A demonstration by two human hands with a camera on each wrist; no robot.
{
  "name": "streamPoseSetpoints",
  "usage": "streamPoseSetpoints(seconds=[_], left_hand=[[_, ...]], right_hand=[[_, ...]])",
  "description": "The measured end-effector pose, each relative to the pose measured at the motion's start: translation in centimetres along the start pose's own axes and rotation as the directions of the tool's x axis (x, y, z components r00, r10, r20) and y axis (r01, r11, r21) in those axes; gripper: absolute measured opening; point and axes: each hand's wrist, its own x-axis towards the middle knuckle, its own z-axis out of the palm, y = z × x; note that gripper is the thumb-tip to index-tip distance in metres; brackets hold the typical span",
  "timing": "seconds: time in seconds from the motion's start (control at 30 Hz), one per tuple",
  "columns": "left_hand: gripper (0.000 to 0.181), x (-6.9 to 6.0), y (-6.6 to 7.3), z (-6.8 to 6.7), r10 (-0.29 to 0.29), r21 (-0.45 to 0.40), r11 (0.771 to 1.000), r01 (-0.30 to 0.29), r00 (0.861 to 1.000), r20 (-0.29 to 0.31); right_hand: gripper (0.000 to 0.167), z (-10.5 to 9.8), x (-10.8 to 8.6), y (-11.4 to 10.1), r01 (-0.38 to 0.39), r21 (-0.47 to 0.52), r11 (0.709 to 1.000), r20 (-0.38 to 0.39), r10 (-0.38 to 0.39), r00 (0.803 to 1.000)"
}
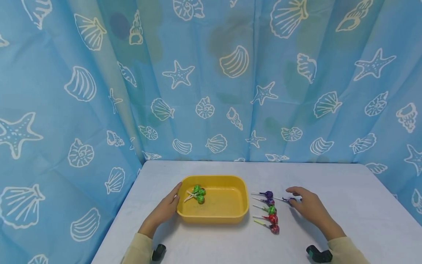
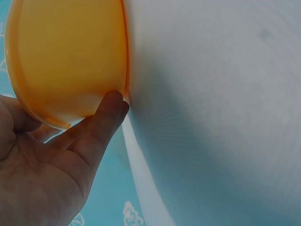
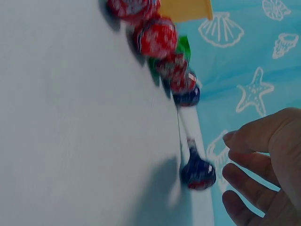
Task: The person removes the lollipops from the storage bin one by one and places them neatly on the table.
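My left hand (image 1: 166, 207) rests against the left end of the yellow plastic tray (image 1: 214, 220), its fingers (image 2: 96, 136) nearly straight along the outer wall. Inside the tray lie several green-wrapped lollipops (image 1: 200, 198) with their white sticks crossed. On the right, my right hand (image 1: 310, 207) hovers beside a dark blue lollipop (image 3: 198, 174) lying on the table. Its fingers are loosely bent and apart, with a small gap to the wrapper in the right wrist view. That lollipop's stick points left, toward the column of lollipops.
Between tray and right hand runs a column of lollipops: purple-blue ones (image 1: 268, 194) at the far end, then a green one (image 1: 271, 210), then red ones (image 1: 273, 219). White cloth covers the table (image 1: 230, 245). A blue shell-patterned curtain (image 1: 204, 139) hangs behind.
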Motion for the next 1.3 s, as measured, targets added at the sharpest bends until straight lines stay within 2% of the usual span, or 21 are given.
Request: streamPoseSetpoints(seconds=[0.2, 0.4, 0.67, 0.97, 1.17, 1.3], left_hand=[[0.054, 0.1, 0.1, 0.0, -0.008, -0.003, 1.000, 0.008, 1.000, 0.001], [0.054, 0.2, 0.1, 0.0, -0.023, -0.010, 1.000, 0.024, 1.000, 0.008], [0.054, 0.1, 0.1, 0.1, -0.027, -0.005, 1.000, 0.027, 1.000, -0.002], [0.054, 0.2, 0.1, 0.1, -0.037, 0.005, 0.999, 0.037, 0.999, -0.006], [0.054, 0.2, 0.2, 0.0, -0.023, -0.004, 1.000, 0.023, 1.000, 0.001], [0.054, 0.1, 0.2, 0.0, -0.010, -0.013, 1.000, 0.010, 1.000, 0.002]], right_hand=[[0.035, 0.3, 0.4, -2.0, 0.044, 0.032, 0.999, -0.033, -0.043, 0.999], [0.036, 0.7, 0.9, -3.8, 0.072, 0.064, 0.995, -0.029, -0.070, 0.997], [0.038, 1.3, 1.7, -5.8, 0.057, 0.095, 0.994, 0.001, -0.057, 0.998], [0.036, 1.7, 2.2, -8.0, 0.085, 0.153, 0.985, -0.001, -0.086, 0.996], [0.037, 1.8, 2.6, -9.4, 0.060, 0.178, 0.982, 0.026, -0.066, 0.997], [0.037, 2.1, 3.0, -10.1, 0.081, 0.182, 0.980, 0.032, -0.088, 0.996]])
